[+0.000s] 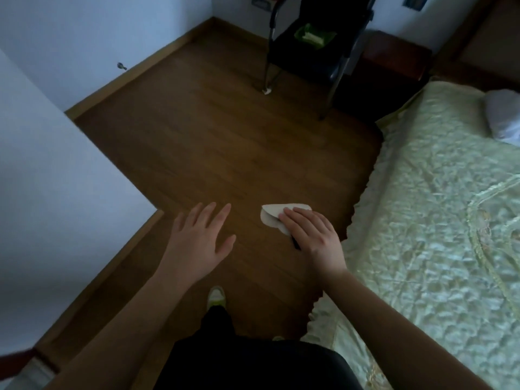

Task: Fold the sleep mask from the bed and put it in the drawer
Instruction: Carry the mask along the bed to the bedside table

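A pale, folded sleep mask (274, 216) is held in front of me over the wooden floor, with a dark strap end showing under my palm. My right hand (306, 230) grips it from above, fingers laid across its right half. To its left, my left hand (201, 232) hovers with fingers spread and nothing in it. The bed (439, 220), covered with a light green quilted spread, lies at my right. A dark bedside cabinet (394, 56) stands at the head of the bed; no drawer front can be made out.
A black chair (306, 52) with a green item on its seat stands ahead next to the cabinet. A white pillow (503, 116) lies on the bed. White walls with a wooden skirting close the left side. My foot (216, 296) is on the floor below.
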